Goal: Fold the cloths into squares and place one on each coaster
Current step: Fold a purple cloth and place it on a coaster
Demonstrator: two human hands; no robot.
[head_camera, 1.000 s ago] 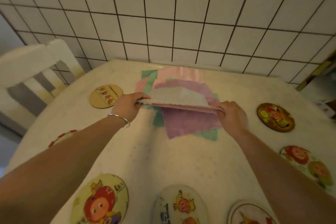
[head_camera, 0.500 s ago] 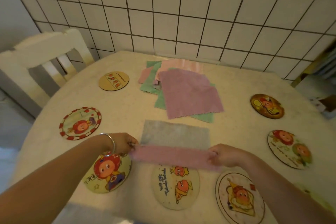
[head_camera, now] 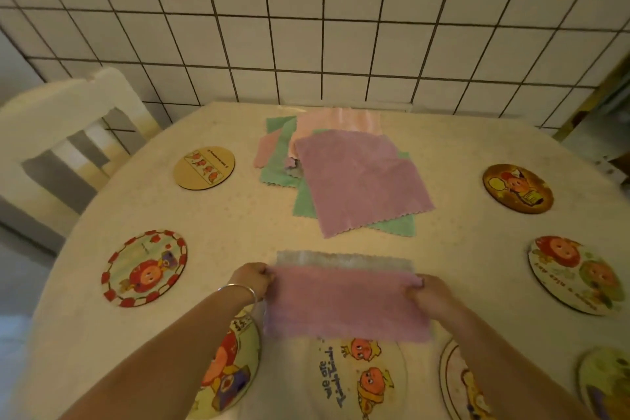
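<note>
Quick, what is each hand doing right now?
Left hand: closed, pinching the pink cloth at its left edge.
Right hand: closed, pinching the same cloth's right edge.

Your single head camera looks steeply down and forward over the counter (head_camera: 460,249), close above your hands (head_camera: 254,280), facing the tiled wall (head_camera: 306,27).

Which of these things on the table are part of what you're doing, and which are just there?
Part of the job:
pink cloth held by left hand and right hand
cloth pile
coasters, e.g. red-rimmed coaster

Just there:
white chair
tiled wall
</note>
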